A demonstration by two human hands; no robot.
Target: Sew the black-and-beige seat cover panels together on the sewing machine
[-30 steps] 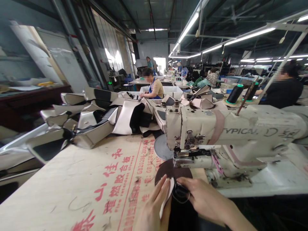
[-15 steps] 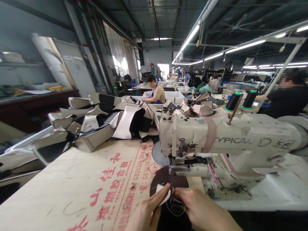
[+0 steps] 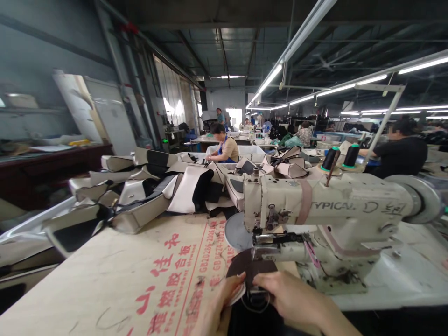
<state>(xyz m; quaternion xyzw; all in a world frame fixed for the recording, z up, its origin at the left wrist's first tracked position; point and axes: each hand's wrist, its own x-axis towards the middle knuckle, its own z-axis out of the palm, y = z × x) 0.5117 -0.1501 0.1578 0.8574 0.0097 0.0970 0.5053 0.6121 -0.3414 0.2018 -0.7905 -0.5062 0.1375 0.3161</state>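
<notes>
A dark brown, round-edged sheet piece point(image 3: 242, 264) lies below the needle area of a cream sewing machine point(image 3: 280, 200). My left hand point(image 3: 221, 301) is closed at the piece's near left side, thumb and fingers pinching it together with a white strip point(image 3: 238, 297). From the right, my right hand point(image 3: 280, 290) presses closed fingers on the near edge of the same piece. Between the hands a thin pale loop hangs over black material point(image 3: 257, 319); what it belongs to is unclear. The fingertips are partly hidden.
Plywood with red lettering point(image 3: 154, 280) forms the table top at left. Heaped beige and black sewn pieces point(image 3: 189, 184) lie behind it. A grey disc point(image 3: 240, 232) stands beside the machine head. Two black thread cones point(image 3: 331, 159) sit behind. Co-workers point(image 3: 226, 147) sit farther off.
The view has shifted, so the machine appears lower. My left fingers have curled in more, and less of the white strip shows. Both hands stay at the dark piece.
</notes>
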